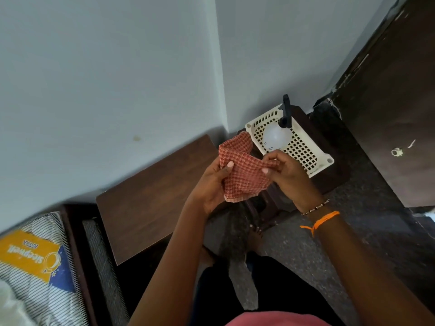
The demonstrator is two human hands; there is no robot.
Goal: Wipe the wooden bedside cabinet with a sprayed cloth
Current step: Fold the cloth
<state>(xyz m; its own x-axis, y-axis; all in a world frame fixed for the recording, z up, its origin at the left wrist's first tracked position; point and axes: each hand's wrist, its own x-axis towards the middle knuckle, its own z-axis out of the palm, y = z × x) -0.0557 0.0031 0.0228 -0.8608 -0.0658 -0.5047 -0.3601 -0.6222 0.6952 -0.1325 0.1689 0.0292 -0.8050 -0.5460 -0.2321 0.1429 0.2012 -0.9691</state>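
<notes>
A red checked cloth (242, 170) hangs between both my hands, held up in the air to the right of the cabinet. My left hand (211, 184) grips its left edge with the thumb on top. My right hand (287, 175) pinches its right edge. The dark wooden bedside cabinet (150, 196) stands below and to the left, against the wall, its flat top bare. A clear spray bottle (276, 134) with a black trigger head stands in a white plastic basket (306, 151) behind the cloth.
The basket rests on a dark low stool (329, 175) in the room's corner. A mattress with a yellow label (30, 257) lies at lower left in a dark bed frame. A dark door (395, 102) stands at right. The floor is speckled grey stone.
</notes>
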